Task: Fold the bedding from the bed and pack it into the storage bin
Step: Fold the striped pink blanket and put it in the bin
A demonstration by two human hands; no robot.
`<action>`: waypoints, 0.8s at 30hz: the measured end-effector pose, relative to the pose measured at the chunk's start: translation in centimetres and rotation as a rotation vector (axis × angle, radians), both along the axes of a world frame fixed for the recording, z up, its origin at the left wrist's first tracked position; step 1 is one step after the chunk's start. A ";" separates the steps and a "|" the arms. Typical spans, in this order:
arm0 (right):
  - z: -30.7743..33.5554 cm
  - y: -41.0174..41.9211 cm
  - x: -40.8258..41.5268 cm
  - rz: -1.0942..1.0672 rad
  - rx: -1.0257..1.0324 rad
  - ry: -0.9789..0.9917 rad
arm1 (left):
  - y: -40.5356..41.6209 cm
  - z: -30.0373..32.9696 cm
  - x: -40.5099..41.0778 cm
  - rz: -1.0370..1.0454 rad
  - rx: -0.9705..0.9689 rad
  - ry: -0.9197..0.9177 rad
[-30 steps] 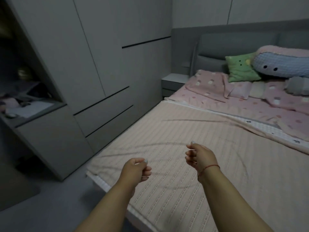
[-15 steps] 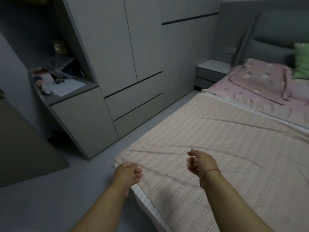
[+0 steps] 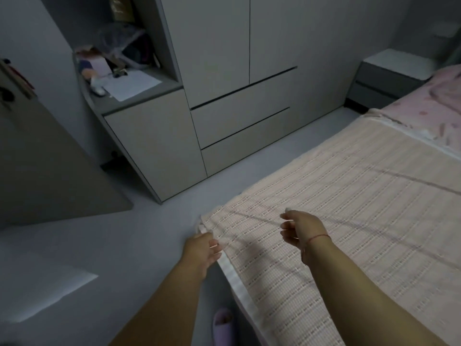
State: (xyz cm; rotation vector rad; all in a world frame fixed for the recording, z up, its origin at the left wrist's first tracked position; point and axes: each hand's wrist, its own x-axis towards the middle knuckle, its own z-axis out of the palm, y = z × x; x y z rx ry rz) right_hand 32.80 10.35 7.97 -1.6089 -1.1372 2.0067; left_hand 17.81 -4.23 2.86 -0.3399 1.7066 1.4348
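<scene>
A pale pink woven blanket (image 3: 349, 221) with a white border lies spread over the bed and fills the right half of the view. My left hand (image 3: 202, 250) is at the blanket's near-left corner, its fingers curled onto the white edge, and creases run out from it. My right hand (image 3: 301, 228), with a red string on the wrist, hovers just above the blanket a little to the right, fingers loosely curled and holding nothing. A pink patterned sheet (image 3: 434, 103) shows beyond the blanket at the far right. No storage bin is in view.
A grey wardrobe with drawers (image 3: 239, 126) lines the wall across a strip of floor. Its open niche (image 3: 124, 78) holds papers and clutter. A nightstand (image 3: 391, 78) stands by the bed's head. A purple slipper (image 3: 224, 323) lies beside the bed, and a door panel (image 3: 50, 171) stands left.
My view has swung left and down, away from the pillows. My left hand has moved off the blanket's top to its corner edge; the right hand has kept its pose.
</scene>
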 end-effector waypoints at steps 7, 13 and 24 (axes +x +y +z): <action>-6.3 1.9 -6.1 -0.022 -0.066 -0.113 | 3.1 -6.6 -6.4 0.044 -0.020 -0.156; -12.1 2.4 -10.7 -0.027 -0.172 -0.220 | 4.7 -13.1 -10.4 0.018 -0.131 -0.278; -15.8 5.2 -15.4 0.002 -0.147 -0.293 | 10.0 -19.6 -16.0 -0.067 -0.139 -0.382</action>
